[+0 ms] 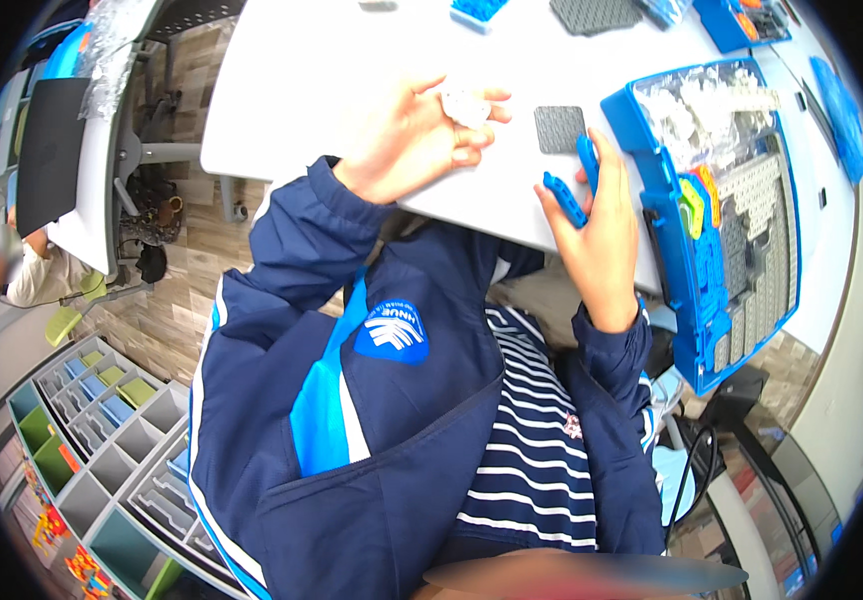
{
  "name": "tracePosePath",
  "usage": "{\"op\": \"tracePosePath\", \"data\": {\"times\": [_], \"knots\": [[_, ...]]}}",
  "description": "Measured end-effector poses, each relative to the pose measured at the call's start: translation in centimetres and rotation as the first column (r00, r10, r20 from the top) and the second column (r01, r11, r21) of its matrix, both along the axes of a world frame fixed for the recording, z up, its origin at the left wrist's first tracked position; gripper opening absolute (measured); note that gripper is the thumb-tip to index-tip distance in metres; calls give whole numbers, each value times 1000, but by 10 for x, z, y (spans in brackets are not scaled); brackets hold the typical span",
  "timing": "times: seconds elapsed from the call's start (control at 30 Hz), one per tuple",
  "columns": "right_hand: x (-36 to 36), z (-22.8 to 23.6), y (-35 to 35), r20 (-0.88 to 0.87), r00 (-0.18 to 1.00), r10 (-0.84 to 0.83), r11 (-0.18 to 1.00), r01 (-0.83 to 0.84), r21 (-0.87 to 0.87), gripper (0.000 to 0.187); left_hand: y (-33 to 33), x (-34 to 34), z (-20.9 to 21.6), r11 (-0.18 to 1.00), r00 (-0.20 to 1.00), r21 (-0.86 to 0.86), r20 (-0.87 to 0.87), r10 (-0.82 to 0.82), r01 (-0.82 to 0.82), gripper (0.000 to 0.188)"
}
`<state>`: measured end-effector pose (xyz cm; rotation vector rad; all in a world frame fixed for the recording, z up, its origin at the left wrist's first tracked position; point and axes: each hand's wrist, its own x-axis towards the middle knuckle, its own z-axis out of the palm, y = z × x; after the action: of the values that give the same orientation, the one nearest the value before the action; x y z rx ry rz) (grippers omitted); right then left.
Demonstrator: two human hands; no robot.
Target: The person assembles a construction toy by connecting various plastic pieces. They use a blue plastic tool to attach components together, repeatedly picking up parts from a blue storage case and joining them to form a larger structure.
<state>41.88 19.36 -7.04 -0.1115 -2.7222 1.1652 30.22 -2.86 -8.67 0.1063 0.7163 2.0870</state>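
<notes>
My left hand (407,140) is over the white table with palm up and fingers curled around a small white plastic piece (466,108), whose details wash out in the glare. My right hand (602,235) is at the table's near edge. Between its thumb and fingers are blue plastic building parts: a short bar with holes (565,199) by the thumb and a rounded blue part (588,160) by the index finger. Whether these two join is hidden. Just beyond the right fingertips, a small dark grey studded plate (559,130) lies flat on the table.
To the right stands an open blue case (687,300) with white, grey, blue, green and orange building parts. Further grey plates (597,14) and a blue bin (742,28) sit at the far side. A compartment organizer (112,470) stands lower left; another person (37,270) is at far left.
</notes>
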Motion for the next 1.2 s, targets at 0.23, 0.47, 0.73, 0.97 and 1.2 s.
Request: {"op": "tracePosePath", "data": {"times": [0.23, 0.47, 0.73, 0.97, 1.2], "knots": [[-4, -2, 2, -56, 998, 28, 993, -22, 118, 77, -9, -10, 59, 871, 935, -450, -352, 33, -200, 39], [7, -9, 2, -114, 992, 60, 978, -35, 207, 64, 45, -51, 152, 823, 541, -481, -797, -268, -301, 36], [10, -17, 1, -252, 967, 25, 980, 27, 199, 59, 213, -87, 106, 833, -38, -445, -875, -483, -330, 26], [12, -18, 5, -257, 963, 78, 963, -7, 268, 60, 285, -113, 64, 779, -328, -214, -818, -473, -590, 32], [13, -21, 5, -268, 961, 62, 981, -10, 191, 58, 204, -106, 121, 762, -94, -285, -907, -411, -581, 23]]}}
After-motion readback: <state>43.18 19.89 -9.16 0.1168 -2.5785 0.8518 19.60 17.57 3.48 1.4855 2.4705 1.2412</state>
